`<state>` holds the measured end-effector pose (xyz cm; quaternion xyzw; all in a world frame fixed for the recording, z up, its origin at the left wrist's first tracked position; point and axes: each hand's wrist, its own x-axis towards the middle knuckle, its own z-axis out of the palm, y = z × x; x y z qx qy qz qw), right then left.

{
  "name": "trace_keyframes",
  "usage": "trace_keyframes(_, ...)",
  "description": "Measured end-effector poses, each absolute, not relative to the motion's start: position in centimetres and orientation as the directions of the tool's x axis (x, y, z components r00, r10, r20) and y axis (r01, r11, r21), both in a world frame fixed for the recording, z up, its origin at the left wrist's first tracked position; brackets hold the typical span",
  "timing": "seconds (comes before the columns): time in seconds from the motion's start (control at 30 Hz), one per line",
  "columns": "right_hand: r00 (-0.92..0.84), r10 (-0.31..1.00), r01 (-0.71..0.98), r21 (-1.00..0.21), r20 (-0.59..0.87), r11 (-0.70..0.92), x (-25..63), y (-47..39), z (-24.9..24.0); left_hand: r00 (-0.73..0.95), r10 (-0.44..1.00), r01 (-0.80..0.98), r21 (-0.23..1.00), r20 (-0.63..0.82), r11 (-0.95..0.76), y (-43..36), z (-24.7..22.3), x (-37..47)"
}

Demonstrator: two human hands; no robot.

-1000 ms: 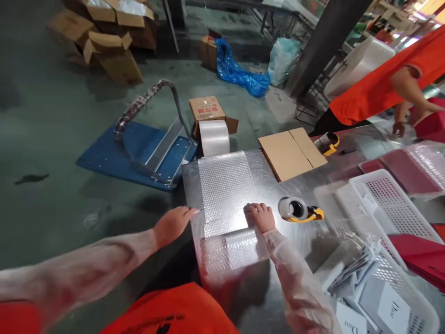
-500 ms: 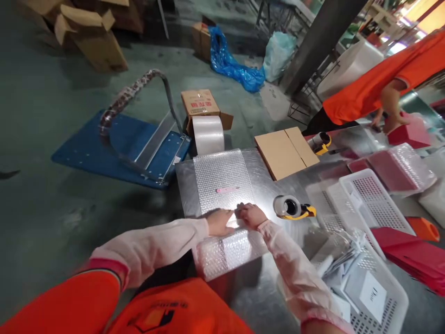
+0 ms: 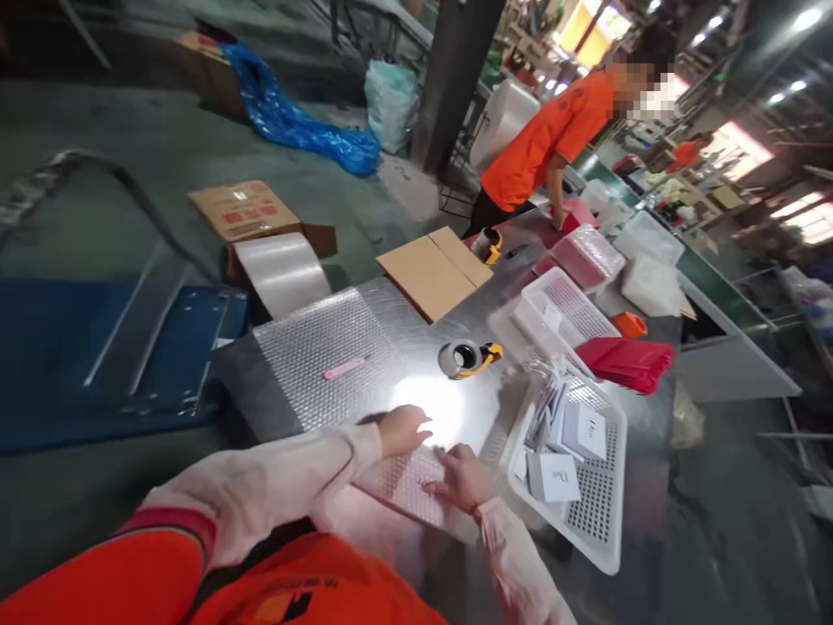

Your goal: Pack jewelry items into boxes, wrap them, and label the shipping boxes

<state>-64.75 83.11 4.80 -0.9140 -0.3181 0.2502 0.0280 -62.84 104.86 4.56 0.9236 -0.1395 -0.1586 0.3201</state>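
Near the front edge of the metal table [image 3: 251, 382], a piece of bubble wrap [image 3: 409, 486] lies over something pinkish. My left hand [image 3: 403, 430] is at its upper edge, fingers apart and holding nothing. My right hand [image 3: 461, 479] rests on its right part with the fingers spread. A larger sheet of bubble wrap [image 3: 325, 334] lies flat to the upper left, and a pink cutter [image 3: 344, 368] sits on it. Beyond my hands stands a tape dispenser [image 3: 463, 358] with a yellow handle.
Flat cardboard [image 3: 433, 271] lies at the far edge. White baskets [image 3: 618, 521] with small boxes [image 3: 554, 477] and red bags [image 3: 625, 363] stand at right. A bubble wrap roll [image 3: 283, 273] and blue trolley [image 3: 104, 356] are left. A person [image 3: 547, 139] works beyond.
The view has swung to the right, showing more of the workshop. The bubble wrap near me now lies apart from the large sheet. My right hand has moved down onto it, its fingers spread.
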Motion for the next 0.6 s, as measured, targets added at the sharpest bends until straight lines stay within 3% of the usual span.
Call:
trace_keyframes(0.1,0.944,0.293,0.278,-0.113,-0.151,-0.954,-69.5,79.3,3.0,0.93,-0.337,-0.192,0.593,-0.143,-0.782,100.6,5.9,-54.7)
trace_keyframes(0.2,0.994,0.102,0.102,-0.002,0.04,-0.995,-73.3,79.3,0.8,0.936,-0.301,-0.167,0.523,-0.183,-0.836,96.3,6.3,-49.7)
trace_keyframes(0.3,0.989,0.128,0.127,0.014,0.076,-0.992,-75.5,80.5,-0.2,0.925,-0.282,-0.143,0.454,-0.256,-0.88,94.5,6.0,-48.8)
trace_keyframes(0.47,0.973,0.219,0.228,-0.133,0.079,-0.965,-77.1,79.7,0.1,0.915,-0.281,-0.15,0.403,-0.289,-0.903,98.5,7.9,-53.0)
trace_keyframes(0.6,0.964,0.245,0.262,-0.198,0.104,-0.945,-76.8,79.0,-0.6,0.927,-0.26,-0.064,0.57,-0.27,-0.819,103.3,12.9,-60.7)
